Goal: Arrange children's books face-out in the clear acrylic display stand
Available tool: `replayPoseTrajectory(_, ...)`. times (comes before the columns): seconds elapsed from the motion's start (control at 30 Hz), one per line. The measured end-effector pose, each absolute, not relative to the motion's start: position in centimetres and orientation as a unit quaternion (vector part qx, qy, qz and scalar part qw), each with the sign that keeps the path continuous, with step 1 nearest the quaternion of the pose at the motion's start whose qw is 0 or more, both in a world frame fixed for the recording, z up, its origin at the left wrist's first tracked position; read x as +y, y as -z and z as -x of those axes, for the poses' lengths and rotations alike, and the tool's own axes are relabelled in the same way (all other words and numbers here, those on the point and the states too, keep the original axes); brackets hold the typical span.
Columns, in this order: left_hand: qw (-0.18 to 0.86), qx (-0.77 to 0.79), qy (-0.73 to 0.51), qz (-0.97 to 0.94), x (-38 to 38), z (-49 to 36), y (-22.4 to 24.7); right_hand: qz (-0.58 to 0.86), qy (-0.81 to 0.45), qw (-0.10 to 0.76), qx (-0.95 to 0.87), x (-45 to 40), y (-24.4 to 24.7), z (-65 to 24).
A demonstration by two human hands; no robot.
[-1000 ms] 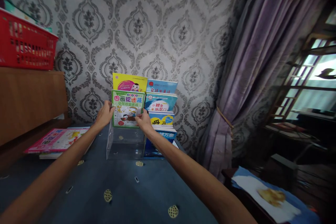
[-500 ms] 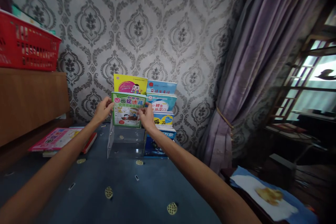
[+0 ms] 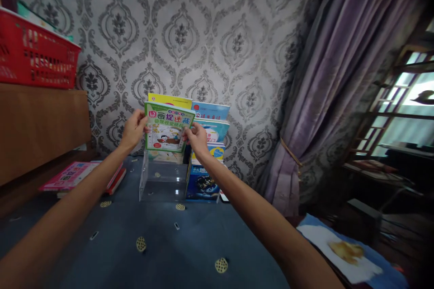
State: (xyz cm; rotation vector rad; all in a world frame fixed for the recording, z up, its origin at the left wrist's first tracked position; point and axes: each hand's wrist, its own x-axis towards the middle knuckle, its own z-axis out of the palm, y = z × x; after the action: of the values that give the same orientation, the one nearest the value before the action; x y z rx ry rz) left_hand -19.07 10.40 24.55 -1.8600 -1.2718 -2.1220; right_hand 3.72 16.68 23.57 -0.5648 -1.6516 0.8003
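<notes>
Two edges pinched, thumb and fingers closed on the page thickness: your left hand [image 3: 133, 131], your right hand [image 3: 198, 139] | green book [image 3: 167, 133] before yellow book [image 3: 159, 98], above clear rack's [image 3: 164, 193] front tiers | side grips likely for level control, cover unblocked

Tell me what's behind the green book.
Behind the green book, the top of a yellow book shows above it, and part of a pale cover shows below. The rest is covered, so whether other books stand there can't be seen.
</notes>
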Motion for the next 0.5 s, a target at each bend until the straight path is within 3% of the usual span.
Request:
replayPoseTrajectory(0.13, 0.110, -0.411, 0.694, 0.581, 9.2, 18.8, -28.4, 0.254, -0.248, 0.549, -0.756, 16.2, -25.1, -4.4)
replayPoseTrajectory(0.5, 0.283, -0.437, 0.711, 0.473, 5.8, 21.7, -37.7, 0.390, -0.005, 0.352, -0.851, 13.6, -27.5, -5.1)
